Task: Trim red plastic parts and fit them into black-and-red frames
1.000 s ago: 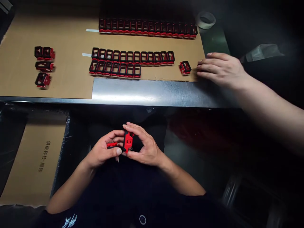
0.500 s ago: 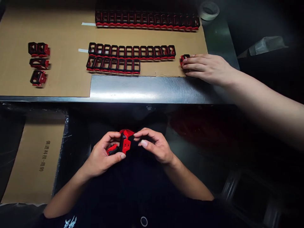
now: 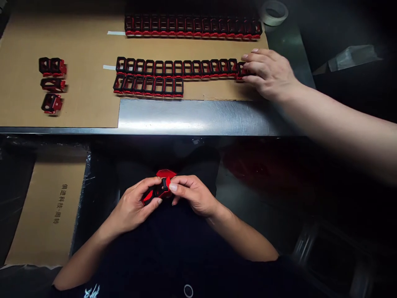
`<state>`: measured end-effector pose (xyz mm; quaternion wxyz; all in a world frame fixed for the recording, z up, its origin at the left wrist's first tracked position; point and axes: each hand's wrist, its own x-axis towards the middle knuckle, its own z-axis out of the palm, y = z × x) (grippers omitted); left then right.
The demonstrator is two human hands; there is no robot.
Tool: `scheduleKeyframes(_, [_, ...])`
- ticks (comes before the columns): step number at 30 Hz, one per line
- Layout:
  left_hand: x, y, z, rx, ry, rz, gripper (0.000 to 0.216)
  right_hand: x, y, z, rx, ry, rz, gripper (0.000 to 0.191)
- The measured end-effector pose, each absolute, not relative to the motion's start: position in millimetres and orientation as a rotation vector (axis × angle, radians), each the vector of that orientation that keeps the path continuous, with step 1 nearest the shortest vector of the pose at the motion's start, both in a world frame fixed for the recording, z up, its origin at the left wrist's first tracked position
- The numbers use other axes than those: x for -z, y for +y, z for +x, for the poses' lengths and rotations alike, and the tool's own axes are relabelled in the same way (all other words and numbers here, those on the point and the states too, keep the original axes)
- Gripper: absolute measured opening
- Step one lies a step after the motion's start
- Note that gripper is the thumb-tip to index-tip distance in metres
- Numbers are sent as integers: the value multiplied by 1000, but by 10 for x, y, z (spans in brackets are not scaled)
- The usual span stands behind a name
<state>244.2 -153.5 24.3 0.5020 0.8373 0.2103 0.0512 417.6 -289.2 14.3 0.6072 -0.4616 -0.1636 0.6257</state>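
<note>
Close to my body, below the table edge, I hold a red and black plastic part (image 3: 161,187) in both hands. My left hand (image 3: 136,203) wraps its left side, thumb below and index finger on top. A second red piece (image 3: 148,197) shows inside the left palm; whether it belongs to the same part I cannot tell. My right hand (image 3: 195,194) pinches the right side of the part between thumb and index finger. Behind it, a larger red shape (image 3: 166,173) sticks out past my fingers.
On the cardboard sheet (image 3: 80,49) stand rows of black-framed red parts (image 3: 173,68), with several more at the left (image 3: 52,85). A co-worker's hand (image 3: 269,74) touches the right end of the middle row. A tape roll (image 3: 274,13) lies at the back right.
My right thumb and fingers have closed onto the part, which has turned in my hands. The co-worker's hand has moved up, and the middle row is longer at its right end.
</note>
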Motion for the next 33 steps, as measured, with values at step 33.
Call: scheduleKeyframes(33, [-263, -1631, 2498, -489, 493, 1996, 72, -138, -2921, 4134, -483, -1302, -1343, 14])
